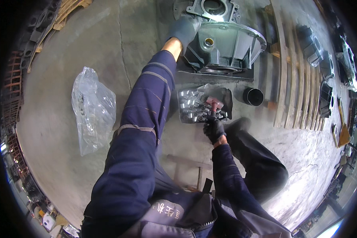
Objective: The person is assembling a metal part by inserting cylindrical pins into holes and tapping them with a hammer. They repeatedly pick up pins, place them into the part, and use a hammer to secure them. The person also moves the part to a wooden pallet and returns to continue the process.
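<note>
My right hand [214, 130], in a dark glove, is closed round the handle of a hammer with a reddish head [214, 103]. The hammer head is over a dark bin [230, 95] that holds many short silvery metal sleeves [189, 102]. My left hand [185, 30], in a grey glove, reaches far forward to the left side of a large dark metal housing [226, 43]. Its fingertips are against or behind the casting, and their grip is hidden. A round hole in the housing shows a brass-coloured ring [208, 42].
A black cylindrical container [253, 96] stands right of the bin. A crumpled clear plastic bag [93, 111] lies on the floor at left. Wooden pallets [291, 79] with dark castings [310, 45] stand at right. My bent knee [273, 174] is beside my right arm.
</note>
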Tool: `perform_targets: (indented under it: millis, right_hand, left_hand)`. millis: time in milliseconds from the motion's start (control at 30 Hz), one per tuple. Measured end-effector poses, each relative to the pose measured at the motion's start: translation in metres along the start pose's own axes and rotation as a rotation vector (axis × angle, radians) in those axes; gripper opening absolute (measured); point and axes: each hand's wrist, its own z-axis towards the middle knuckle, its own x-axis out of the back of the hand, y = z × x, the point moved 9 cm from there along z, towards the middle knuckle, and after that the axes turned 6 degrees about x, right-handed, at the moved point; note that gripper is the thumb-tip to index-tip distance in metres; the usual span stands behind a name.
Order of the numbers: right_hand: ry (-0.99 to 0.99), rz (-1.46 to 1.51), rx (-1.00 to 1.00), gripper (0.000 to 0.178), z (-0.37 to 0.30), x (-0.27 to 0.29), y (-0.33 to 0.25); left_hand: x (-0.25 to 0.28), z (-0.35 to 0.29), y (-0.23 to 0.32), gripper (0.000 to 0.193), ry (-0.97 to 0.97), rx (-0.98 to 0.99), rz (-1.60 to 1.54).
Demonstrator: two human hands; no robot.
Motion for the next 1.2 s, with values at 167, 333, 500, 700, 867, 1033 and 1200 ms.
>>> perform_targets:
  millis: [167,333,500,700,867,1033,1200]
  right_hand:
    - [0.039,0.013,-0.049,0.022,-0.07,-0.017,-0.068]
    - [0.117,-0.09,0.256,0.02,-0.166,-0.087,-0.201]
    - [0.176,-0.386,0.61,0.029,-0.217,-0.146,-0.341]
    - [0.373,-1.057,1.144,0.03,-0.219,-0.186,-0.399]
    - [0.299,-1.358,0.744,0.035,-0.161,-0.175,-0.386]
    - [0.309,-1.213,1.06,0.03,-0.196,-0.18,-0.413]
    - [0.346,-1.161,0.832,0.031,-0.176,-0.181,-0.396]
  left_hand:
    - [0.005,-0.012,0.028,0.04,-0.001,-0.283,0.328]
    - [-0.005,-0.004,0.019,0.028,-0.015,-0.266,0.257]
    - [-0.01,0.001,0.014,0.028,-0.013,-0.241,0.119]
    - [0.0,-0.006,0.016,0.032,0.012,-0.202,0.092]
    - [-0.006,-0.003,0.01,0.041,-0.03,-0.123,0.0]
    - [-0.017,0.004,0.009,0.05,-0.066,-0.195,0.09]
    - [-0.015,0.009,-0.003,0.051,-0.024,-0.077,-0.029]
